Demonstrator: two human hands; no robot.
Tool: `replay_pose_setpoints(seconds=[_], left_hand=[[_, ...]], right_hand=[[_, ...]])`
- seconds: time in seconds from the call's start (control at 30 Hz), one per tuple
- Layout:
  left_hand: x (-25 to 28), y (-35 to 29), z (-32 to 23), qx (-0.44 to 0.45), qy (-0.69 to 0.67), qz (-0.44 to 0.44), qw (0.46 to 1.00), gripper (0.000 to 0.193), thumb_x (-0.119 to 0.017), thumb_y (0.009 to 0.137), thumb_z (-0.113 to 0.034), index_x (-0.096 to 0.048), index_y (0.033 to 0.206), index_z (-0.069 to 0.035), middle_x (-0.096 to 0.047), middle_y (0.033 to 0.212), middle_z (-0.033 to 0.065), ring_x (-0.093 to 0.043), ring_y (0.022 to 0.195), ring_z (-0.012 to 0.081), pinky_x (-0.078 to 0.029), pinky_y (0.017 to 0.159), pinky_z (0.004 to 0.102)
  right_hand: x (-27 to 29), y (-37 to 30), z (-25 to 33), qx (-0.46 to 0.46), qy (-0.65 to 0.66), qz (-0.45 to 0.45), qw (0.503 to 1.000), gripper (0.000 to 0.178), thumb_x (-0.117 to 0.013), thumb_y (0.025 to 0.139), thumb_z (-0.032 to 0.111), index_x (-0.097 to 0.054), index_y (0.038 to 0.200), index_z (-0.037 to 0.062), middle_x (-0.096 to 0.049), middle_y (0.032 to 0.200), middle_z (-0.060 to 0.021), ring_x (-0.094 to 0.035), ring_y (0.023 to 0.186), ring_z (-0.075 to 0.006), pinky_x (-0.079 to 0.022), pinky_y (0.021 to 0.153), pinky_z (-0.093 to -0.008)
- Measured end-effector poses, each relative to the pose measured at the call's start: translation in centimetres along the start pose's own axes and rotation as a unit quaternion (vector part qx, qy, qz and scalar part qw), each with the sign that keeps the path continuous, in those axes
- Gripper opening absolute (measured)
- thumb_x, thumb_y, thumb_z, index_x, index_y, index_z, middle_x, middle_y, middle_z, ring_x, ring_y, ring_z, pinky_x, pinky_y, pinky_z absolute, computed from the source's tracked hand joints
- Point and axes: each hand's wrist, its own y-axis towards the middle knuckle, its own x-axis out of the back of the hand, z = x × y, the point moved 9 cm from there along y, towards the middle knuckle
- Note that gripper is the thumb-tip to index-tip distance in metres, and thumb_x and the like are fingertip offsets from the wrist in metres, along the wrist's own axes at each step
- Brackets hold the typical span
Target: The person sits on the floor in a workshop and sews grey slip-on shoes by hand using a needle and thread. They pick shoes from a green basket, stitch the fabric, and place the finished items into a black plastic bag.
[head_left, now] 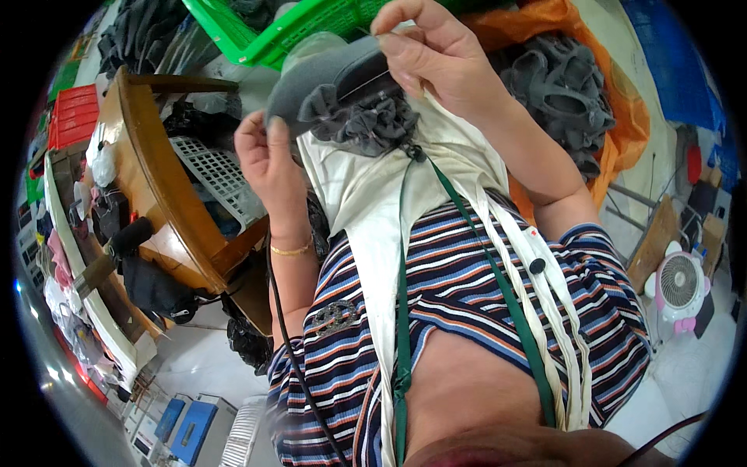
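A curved dark grey fabric piece (319, 82), shaped like a cap brim, hangs stretched between my two hands above my lap. My left hand (268, 159) pinches its lower left edge between thumb and fingers. At its upper right end my right hand (440, 62) is closed, thumb against fingers. A thin pale line, perhaps a thread, runs along the piece toward the right hand; whether those fingers also hold a needle is too small to tell. Gathered dark grey fabric (372, 124) bunches below the piece, over my cream apron (366, 191).
Beyond my hands stands a green plastic basket (268, 43). On the right an orange bag (626, 117) holds grey fabric pieces (564, 93). To the left are a wooden chair (148, 171) and a white perforated basket (214, 175). A small fan (678, 280) stands at the far right.
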Motion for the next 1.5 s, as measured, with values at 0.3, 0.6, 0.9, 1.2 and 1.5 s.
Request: replay_pose_setpoints(seconds=[0.3,0.6,0.9,1.2,1.5], left_hand=[[-2.2,8.8,5.9,0.116,0.089,0.137,0.980,0.028,-0.064,0.096,-0.020,-0.068,0.109,0.004,-0.066,0.091,-0.0021,-0.055,0.082,0.0041,-0.045,0.074,0.0199],[-3.6,7.2,2.8,-0.057,0.614,0.104,0.780,0.043,-0.052,0.097,-0.046,-0.066,0.091,-0.006,-0.066,0.092,0.0157,-0.063,0.088,0.0396,-0.050,0.074,0.0497],[-5.7,7.3,5.2,0.020,0.642,0.127,0.756,0.052,-0.049,0.097,-0.052,-0.063,0.080,-0.005,-0.068,0.080,0.0193,-0.064,0.079,0.0434,-0.049,0.070,0.0528],[-4.3,6.7,7.2,-0.207,0.631,0.092,0.742,0.045,-0.059,0.094,-0.043,-0.053,0.064,-0.010,-0.061,0.062,0.0120,-0.062,0.056,0.0345,-0.047,0.050,0.0451],[-5.1,6.8,5.4,-0.123,0.608,0.180,0.764,0.047,-0.057,0.092,-0.053,-0.057,0.076,-0.009,-0.064,0.079,0.0119,-0.062,0.078,0.0330,-0.048,0.064,0.0462]], right_hand=[[0.2,0.2,-1.2,0.205,-0.607,0.018,0.768,0.021,-0.063,0.095,0.020,-0.065,0.111,0.0063,-0.061,0.084,-0.0079,-0.060,0.072,-0.0217,-0.050,0.064,-0.0320],[1.2,-0.6,-5.9,0.091,-0.658,0.029,0.747,0.027,-0.071,0.085,0.030,-0.059,0.077,0.0075,-0.058,0.076,-0.0086,-0.060,0.072,-0.0292,-0.048,0.062,-0.0392],[0.4,-0.9,-6.8,0.067,-0.597,-0.031,0.799,0.031,-0.074,0.082,0.030,-0.056,0.071,0.0070,-0.055,0.069,-0.0083,-0.057,0.062,-0.0270,-0.044,0.054,-0.0369],[-0.5,-3.3,-6.5,0.074,-0.564,-0.031,0.822,0.024,-0.068,0.083,0.014,-0.054,0.066,0.0048,-0.053,0.067,-0.0110,-0.055,0.060,-0.0301,-0.043,0.053,-0.0391],[-0.3,-3.4,-6.7,-0.004,-0.556,0.015,0.831,0.022,-0.067,0.089,0.024,-0.060,0.079,0.0051,-0.057,0.073,-0.0111,-0.059,0.067,-0.0306,-0.047,0.059,-0.0384]])
